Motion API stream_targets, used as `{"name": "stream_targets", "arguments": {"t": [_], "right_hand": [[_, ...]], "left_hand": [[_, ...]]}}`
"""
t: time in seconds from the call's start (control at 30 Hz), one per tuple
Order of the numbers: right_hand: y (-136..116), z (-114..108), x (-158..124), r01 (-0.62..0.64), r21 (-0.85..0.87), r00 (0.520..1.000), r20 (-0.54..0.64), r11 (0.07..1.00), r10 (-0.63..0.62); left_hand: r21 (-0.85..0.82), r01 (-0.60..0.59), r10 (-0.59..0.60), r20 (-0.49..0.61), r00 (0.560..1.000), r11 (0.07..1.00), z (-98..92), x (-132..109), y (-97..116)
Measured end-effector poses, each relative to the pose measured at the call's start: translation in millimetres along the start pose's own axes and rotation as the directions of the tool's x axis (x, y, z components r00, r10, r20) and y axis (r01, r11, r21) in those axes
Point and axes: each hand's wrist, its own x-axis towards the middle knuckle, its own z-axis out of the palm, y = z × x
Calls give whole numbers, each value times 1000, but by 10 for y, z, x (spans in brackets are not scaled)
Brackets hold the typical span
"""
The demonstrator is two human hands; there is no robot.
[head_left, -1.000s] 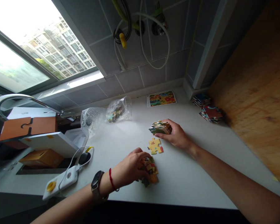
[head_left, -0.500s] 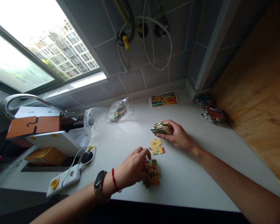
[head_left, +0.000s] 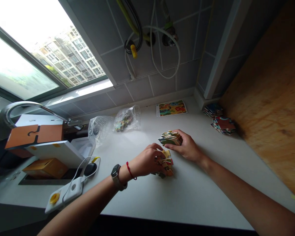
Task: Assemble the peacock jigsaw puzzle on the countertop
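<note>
Head view: a stack of jigsaw pieces [head_left: 170,138] is grasped against the curled fingers of the right hand [head_left: 187,146]; a loose heap of pieces [head_left: 166,166] is clasped beneath the left hand's [head_left: 147,160] fingers.

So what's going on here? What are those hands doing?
A person is at a white counter. Their right hand holds a stack of jigsaw pieces, and their left hand rests on a small loose pile of pieces. More stacks sit in the far corner, near a picture card and a plastic bag of pieces.
</note>
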Motion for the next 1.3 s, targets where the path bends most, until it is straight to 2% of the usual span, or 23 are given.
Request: {"name": "stream_targets", "arguments": {"t": [0.17,0.3,0.5,0.63,0.73,0.87,1.03,1.17,1.23,1.3], "right_hand": [[-36,-22,27,-8,33,1000,-23,999,9],[-58,-37,36,-22,50,999,-23,998,24],[-9,-77,46,-33,8,999,-38,999,33],[8,-136,76,-28,-48,999,-29,998,26],[-27,-183,89,-17,-115,1000,-22,993,15],[-109,-230,74,-29,-155,995,88,987,43],[-167,-254,21,-84,-148,976,187,985,111],[-101,-247,-45,-74,-180,974,198,981,110],[-48,-217,-80,-64,-151,976,199,986,93],[3,-145,-110,-47,-102,971,227,994,70]], "left_hand": [[83,-78,71,90,993,993,-90,215,-17],[101,-60,52,84,995,993,-95,239,-4],[-86,-101,101,-2,995,991,15,168,-95],[-238,-136,100,-158,982,962,146,142,-127],[-305,-171,71,-314,947,937,280,175,-130],[-254,-272,118,-493,862,928,437,286,-166],[-194,-332,150,-615,774,923,551,348,-257],[-184,-275,71,-698,712,944,598,313,-326],[-210,-283,58,-701,711,936,614,314,-360],[-259,-334,81,-668,740,906,623,333,-391]]}}
